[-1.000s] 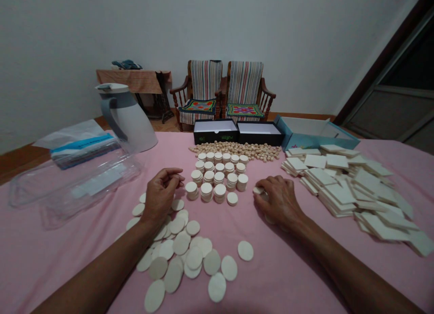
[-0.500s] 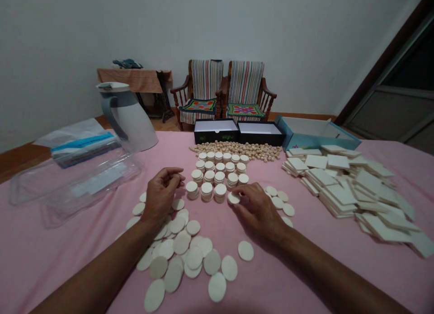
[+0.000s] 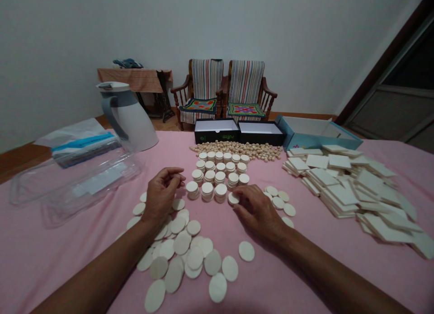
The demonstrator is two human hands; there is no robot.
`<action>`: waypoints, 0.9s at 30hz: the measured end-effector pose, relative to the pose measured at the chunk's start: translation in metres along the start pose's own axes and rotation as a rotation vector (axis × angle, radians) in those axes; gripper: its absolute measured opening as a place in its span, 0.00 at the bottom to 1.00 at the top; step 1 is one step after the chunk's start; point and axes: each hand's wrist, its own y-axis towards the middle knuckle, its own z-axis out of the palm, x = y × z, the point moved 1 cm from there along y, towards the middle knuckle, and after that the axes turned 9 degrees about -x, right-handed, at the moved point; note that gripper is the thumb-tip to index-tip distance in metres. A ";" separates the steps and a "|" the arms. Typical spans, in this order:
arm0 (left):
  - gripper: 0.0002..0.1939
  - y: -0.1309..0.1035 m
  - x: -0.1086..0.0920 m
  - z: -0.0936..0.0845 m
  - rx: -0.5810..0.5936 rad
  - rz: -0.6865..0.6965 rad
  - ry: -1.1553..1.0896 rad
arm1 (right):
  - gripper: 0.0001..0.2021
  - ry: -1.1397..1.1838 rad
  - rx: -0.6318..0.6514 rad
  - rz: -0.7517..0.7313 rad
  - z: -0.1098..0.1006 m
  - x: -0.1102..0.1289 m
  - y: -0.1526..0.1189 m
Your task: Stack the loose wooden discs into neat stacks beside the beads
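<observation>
My right hand [image 3: 259,210] pinches a pale round wooden disc [image 3: 233,198] at the right end of the nearest row of stacks; whether more discs lie beneath it is partly hidden. Beside it stands a short disc stack [image 3: 220,192], one of several in rows. To the left of these rows, my left hand [image 3: 163,192] rests with loosely bent fingers, thumb apart, holding nothing that I can see. A loose heap of flat discs [image 3: 182,242] spreads below and under my left wrist. More loose discs [image 3: 278,203] lie just beyond my right hand.
Wooden beads [image 3: 237,149] lie behind the stacks, before two black boxes [image 3: 217,136] and a blue box [image 3: 318,133]. Square wooden tiles [image 3: 339,192] are heaped right. A jug [image 3: 134,119] and clear plastic trays [image 3: 84,187] occupy the left of the pink tablecloth [image 3: 271,278].
Hardly anything differs. My right hand stays at the disc and my left hand keeps its place; the whole view has shifted very slightly.
</observation>
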 end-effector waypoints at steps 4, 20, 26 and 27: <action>0.12 -0.001 -0.002 0.000 -0.011 -0.003 0.013 | 0.10 -0.051 -0.018 -0.058 -0.012 0.001 0.005; 0.12 0.000 -0.001 0.000 -0.003 0.002 0.003 | 0.19 -0.652 0.292 0.158 -0.082 -0.064 0.022; 0.12 0.000 -0.001 0.001 0.003 -0.008 0.004 | 0.13 -0.621 0.246 0.170 -0.067 -0.063 0.021; 0.12 0.000 -0.001 0.001 0.004 -0.006 0.003 | 0.12 -0.614 0.229 0.176 -0.065 -0.063 0.020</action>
